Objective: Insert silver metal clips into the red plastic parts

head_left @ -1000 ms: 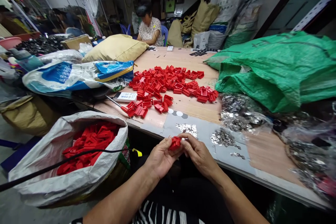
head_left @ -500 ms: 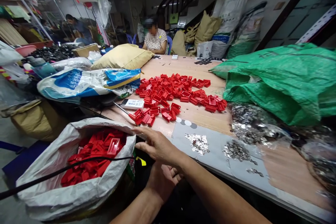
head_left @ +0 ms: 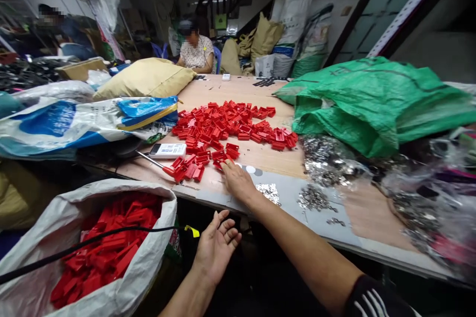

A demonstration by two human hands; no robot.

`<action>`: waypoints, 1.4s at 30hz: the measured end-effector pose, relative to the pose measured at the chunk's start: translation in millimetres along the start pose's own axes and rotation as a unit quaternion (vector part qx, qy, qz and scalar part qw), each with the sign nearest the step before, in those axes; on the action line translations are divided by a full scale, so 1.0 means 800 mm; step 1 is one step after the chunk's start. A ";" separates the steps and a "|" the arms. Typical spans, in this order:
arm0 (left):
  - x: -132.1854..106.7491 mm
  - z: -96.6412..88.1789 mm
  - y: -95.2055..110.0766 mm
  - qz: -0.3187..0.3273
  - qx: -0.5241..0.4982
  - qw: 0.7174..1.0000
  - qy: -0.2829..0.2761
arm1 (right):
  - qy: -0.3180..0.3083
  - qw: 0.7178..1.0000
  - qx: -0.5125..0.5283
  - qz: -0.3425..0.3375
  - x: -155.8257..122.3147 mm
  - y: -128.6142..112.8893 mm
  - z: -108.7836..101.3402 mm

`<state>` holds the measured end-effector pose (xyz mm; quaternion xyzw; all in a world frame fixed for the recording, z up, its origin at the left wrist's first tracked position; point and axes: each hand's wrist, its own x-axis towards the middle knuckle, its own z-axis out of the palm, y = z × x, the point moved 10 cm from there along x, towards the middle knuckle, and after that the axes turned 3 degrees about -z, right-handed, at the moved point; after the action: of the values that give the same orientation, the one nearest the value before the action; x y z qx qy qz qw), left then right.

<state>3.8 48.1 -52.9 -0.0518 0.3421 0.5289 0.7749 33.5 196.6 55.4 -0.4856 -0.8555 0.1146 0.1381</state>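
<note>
Over the table's near edge reaches my right hand [head_left: 238,182], its fingers stretched forward and down to the closest red plastic pieces [head_left: 231,150]. The fingertips seem to touch one of them; no piece shows lifted in the hand. My left hand [head_left: 217,247] hangs below the table edge, palm turned up, fingers loosely curved apart and holding nothing. To its left stands a white woven sack [head_left: 169,208], mouth open, with many red pieces [head_left: 111,242] inside. A black cord with a yellow tag [head_left: 192,231] crosses the sack's mouth and ends near my left hand.
Small metal parts [head_left: 314,197] lie on a grey mat [head_left: 290,218] at right. Behind them rests a green sack [head_left: 353,104]. A white device [head_left: 168,150] and a red-handled screwdriver [head_left: 169,171] lie at left. Another person [head_left: 197,52] sits across the table.
My right hand has moved from beside the sack, above my left hand, out to the red pieces on the table. My left hand has opened to view, palm up. The camera view has shifted right.
</note>
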 end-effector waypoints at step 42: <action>-0.043 0.122 -0.001 0.361 0.558 0.742 -0.084 | 0.266 0.924 0.048 0.270 -0.330 0.218 -0.126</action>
<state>44.0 63.6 40.9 0.5620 0.5030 0.4854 0.4423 337.4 63.0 59.1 -0.7037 -0.6175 0.0550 0.3471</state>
